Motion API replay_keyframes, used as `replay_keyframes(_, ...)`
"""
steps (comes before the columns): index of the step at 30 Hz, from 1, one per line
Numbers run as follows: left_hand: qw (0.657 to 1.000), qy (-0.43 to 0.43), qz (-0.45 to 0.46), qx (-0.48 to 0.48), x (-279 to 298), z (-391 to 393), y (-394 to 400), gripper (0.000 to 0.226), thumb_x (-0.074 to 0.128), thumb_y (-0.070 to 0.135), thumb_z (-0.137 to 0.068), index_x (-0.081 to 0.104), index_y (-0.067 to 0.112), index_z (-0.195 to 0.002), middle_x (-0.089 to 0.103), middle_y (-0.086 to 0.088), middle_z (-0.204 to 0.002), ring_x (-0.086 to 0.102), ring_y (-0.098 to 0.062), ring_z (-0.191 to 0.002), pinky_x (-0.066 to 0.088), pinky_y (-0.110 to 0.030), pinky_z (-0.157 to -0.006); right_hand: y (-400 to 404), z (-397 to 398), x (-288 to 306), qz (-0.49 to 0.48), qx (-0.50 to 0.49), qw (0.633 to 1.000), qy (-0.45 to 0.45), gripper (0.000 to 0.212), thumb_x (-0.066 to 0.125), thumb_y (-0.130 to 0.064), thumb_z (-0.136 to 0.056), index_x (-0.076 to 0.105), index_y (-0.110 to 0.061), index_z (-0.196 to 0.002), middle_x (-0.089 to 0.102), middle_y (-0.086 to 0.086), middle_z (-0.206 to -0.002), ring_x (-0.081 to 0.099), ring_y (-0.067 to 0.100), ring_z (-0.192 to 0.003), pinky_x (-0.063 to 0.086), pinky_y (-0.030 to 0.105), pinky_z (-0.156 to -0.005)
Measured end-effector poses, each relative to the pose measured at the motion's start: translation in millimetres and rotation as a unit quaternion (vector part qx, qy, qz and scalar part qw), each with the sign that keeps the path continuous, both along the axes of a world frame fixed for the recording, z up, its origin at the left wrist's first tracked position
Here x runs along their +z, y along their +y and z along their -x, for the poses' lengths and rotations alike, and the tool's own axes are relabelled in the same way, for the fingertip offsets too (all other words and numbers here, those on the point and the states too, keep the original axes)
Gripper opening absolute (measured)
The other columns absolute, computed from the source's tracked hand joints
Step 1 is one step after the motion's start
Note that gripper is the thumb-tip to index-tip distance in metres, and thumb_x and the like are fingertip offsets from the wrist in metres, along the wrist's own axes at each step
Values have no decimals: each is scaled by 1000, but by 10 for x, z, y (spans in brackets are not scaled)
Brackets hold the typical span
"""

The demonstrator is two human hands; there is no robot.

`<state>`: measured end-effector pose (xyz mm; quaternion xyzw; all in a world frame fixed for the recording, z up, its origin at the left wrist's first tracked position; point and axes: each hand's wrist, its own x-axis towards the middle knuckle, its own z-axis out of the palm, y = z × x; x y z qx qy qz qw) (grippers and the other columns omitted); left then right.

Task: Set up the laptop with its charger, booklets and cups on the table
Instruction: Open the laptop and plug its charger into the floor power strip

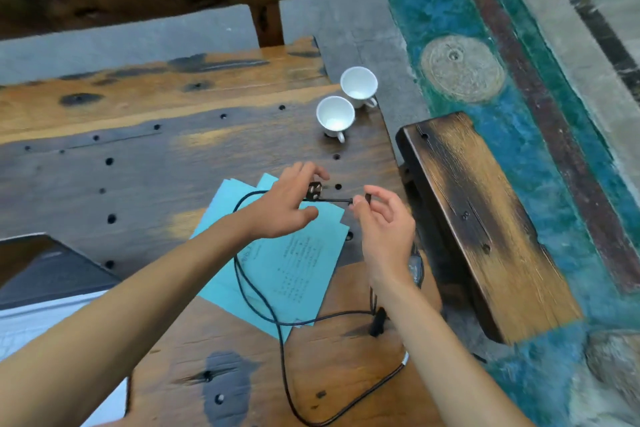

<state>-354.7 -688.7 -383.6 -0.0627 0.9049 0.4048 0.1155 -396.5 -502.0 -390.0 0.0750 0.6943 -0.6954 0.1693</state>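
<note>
The left hand (285, 203) hovers over the worn, dark-stained wooden table (138, 163) with its fingers curled around the black charger plug (315, 191), whose pale round pin holes face up between thumb and forefinger. Just to that hand's right, nearly touching it, the right hand (384, 218) pinches the thin black charger cable (332, 200) between thumb and forefinger, its other fingers loosely spread; a short taut stretch of cable runs between the two hands. From the left hand the cable loops back under the wrist, trails down toward the person across the table, curves round near the table's front edge and climbs to a small black connector block (377, 322) lying below the right wrist. Directly beneath both hands lie the fanned light-blue paper booklets (294, 267), the top one showing small printed text, with the cable crossing them. Beyond the fingertips of both hands, well apart from them, two white ceramic cups (335, 114) stand upright and touching near the table's far right edge, handles toward the person. Far to the left of the left forearm, the dark grey laptop (52, 270) rests at the table's near side. To the right of the right hand, off the table, sits a scorched wooden bench (485, 218)
</note>
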Motion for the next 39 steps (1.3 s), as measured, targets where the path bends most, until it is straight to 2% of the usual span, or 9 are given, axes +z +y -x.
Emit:
replay_keyframes(4,994,14,-51,94,378,-445,-162,60,48,19,-73,46,14,-133,42,-3,-109,40,-15,-105,34,-30,-91,-40,-340,199,6,19,1000,4,25,75,-15,-90,65,-29,-108,79,1,-92,76,12,-89,61,23,-74)
replay_keyframes(9,968,72,-115,210,609,-1072,-434,32,49,20,-92,51,24,-124,48,6,-103,46,5,-85,36,-18,-77,-49,-770,363,13,63,998,1,21,76,-17,-90,65,-24,-106,79,-7,-97,76,11,-94,62,26,-79)
replay_keyframes(14,894,187,-203,353,707,-1650,-637,30,62,13,-98,59,32,-122,68,5,-99,67,-12,-92,51,-22,-84,-120,-1151,450,46,95,994,-37,19,75,-15,-91,67,-17,-109,80,0,-98,76,16,-97,59,24,-77)
replay_keyframes(17,822,228,-276,443,731,-1988,-752,27,65,14,-97,63,22,-122,73,3,-100,72,-15,-97,56,-26,-90,-171,-1384,467,65,110,990,-61,18,74,-17,-92,69,-21,-110,80,3,-103,75,17,-100,57,26,-79)
replay_keyframes(20,723,266,-388,507,737,-2287,-819,17,61,14,-99,66,16,-115,73,5,-93,69,-16,-95,54,-36,-101,-226,-1619,462,74,141,984,-78,16,73,-21,-93,73,-32,-106,79,1,-107,74,12,-100,58,22,-73)
replay_keyframes(27,523,302,-596,530,672,-2876,-951,22,52,36,-101,61,17,-107,64,6,-95,67,-11,-97,43,-47,-111,-497,-2269,322,68,243,957,-145,17,73,-17,-93,78,-29,-104,78,3,-107,74,12,-98,58,24,-73)
replay_keyframes(33,334,307,-702,549,499,-3321,-990,23,51,31,-102,58,10,-98,63,-4,-92,69,-14,-85,47,-51,-101,-871,-2913,-45,32,315,919,-233,20,73,-17,-94,74,-23,-112,79,1,-107,74,13,-99,60,26,-80)
replay_keyframes(37,233,258,-738,579,364,-3616,-984,38,51,28,-102,50,0,-129,60,-8,-91,64,-13,-86,54,-47,-87,-1157,-3243,-344,37,280,894,-347,25,71,-17,-95,69,-14,-120,77,5,-111,74,17,-101,60,24,-77)
replay_keyframes(39,205,222,-735,607,254,-3760,-983,42,51,28,-103,49,0,-135,62,-9,-89,66,-13,-82,61,-41,-75,-1324,-3356,-487,40,244,887,-389,26,69,-15,-96,67,-10,-122,77,5,-105,74,17,-97,59,23,-73)
